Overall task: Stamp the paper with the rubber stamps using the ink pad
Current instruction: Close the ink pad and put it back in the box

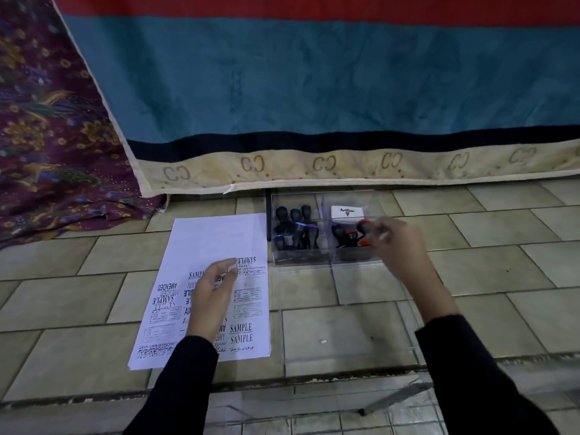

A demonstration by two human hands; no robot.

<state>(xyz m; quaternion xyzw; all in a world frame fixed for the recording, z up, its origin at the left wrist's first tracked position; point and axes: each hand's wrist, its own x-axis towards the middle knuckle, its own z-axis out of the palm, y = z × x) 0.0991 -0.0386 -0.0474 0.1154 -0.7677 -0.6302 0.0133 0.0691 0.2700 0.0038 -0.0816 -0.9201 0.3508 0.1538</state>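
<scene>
We are pressing our left hand flat, fingers spread, on the stamped paper lying on the floor, while our right hand is pinching an orange-collared stamp over the clear box beside the ink pad.

A white sheet of paper lies flat on the tiled floor, its nearer half crowded with black stamped marks such as "SAMPLE" and "AMENDED", its far half blank. Just right of it, a clear plastic organiser holds upright black-handled rubber stamps in its left compartment. The right compartment holds orange-trimmed stamps and a white Artline ink pad at the back.
</scene>
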